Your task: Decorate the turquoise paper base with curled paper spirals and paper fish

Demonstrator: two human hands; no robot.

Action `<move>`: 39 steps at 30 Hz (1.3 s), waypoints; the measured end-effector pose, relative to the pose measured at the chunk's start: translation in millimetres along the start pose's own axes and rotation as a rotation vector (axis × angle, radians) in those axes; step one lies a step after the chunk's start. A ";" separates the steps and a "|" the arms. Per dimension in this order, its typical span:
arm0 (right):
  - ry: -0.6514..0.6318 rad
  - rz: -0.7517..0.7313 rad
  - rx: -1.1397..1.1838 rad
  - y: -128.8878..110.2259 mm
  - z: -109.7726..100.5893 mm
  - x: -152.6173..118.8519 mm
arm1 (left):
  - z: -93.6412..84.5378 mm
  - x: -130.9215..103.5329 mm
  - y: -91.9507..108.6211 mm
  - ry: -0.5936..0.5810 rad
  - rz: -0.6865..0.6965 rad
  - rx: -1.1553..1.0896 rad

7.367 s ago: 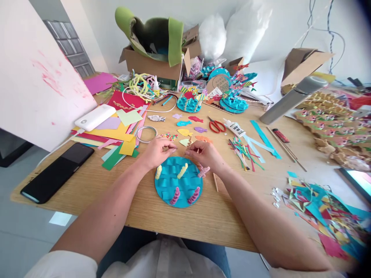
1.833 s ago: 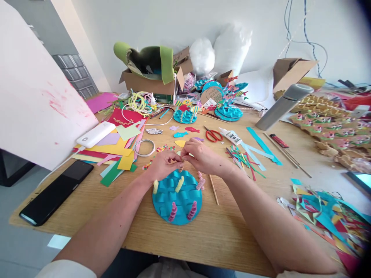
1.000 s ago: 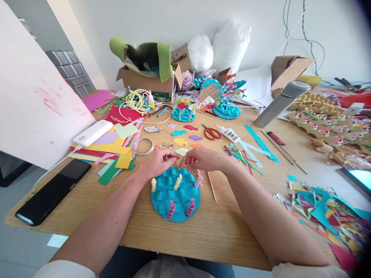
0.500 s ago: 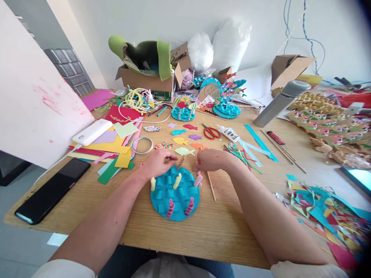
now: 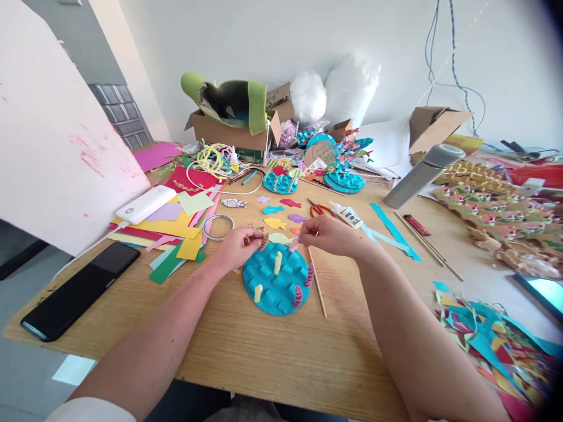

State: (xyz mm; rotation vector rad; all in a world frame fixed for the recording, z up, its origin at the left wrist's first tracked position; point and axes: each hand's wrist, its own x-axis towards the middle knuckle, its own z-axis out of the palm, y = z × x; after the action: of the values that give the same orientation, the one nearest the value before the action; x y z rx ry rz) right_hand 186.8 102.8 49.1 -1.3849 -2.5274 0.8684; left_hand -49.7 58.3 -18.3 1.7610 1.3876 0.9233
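Observation:
A round blue woven-paper disc (image 5: 275, 280) lies on the wooden table (image 5: 264, 351), with short twisted fuzzy pieces standing on it. Two are yellow, one in the middle (image 5: 278, 263) and one near the left edge (image 5: 258, 292); two purple ones (image 5: 298, 296) stand at the right. At the disc's far left edge my left hand (image 5: 247, 241) pinches a brown twisted piece (image 5: 264, 240). My right hand (image 5: 313, 234) closes its fingertips on a pink twisted piece (image 5: 294, 241) at the far right edge. Paper fish, one yellow (image 5: 275, 223), lie just beyond.
Red-handled scissors (image 5: 321, 208) and a glue bottle (image 5: 347, 214) lie behind my right hand. A wooden stick (image 5: 317, 282) is right of the disc. Coloured paper (image 5: 189, 247) and a phone (image 5: 81, 290) lie left; a grey flask (image 5: 423, 176) and paper scraps (image 5: 497, 334) are right.
The blue disc has turned clockwise and shifted slightly up and right. My left hand has come onto the brown piece, and my right hand onto the pink piece. The camera view has shifted somewhat.

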 end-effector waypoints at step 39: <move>0.172 0.542 0.745 28.0 14.2 18.1 | -1.3 -0.3 1.8 -0.116 -0.009 0.382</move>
State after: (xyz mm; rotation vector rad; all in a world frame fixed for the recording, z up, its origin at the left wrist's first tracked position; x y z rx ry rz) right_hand 191.7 123.0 19.4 -1.7410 -1.4359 1.4862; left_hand -49.9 57.8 -16.1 2.0485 1.5696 0.5640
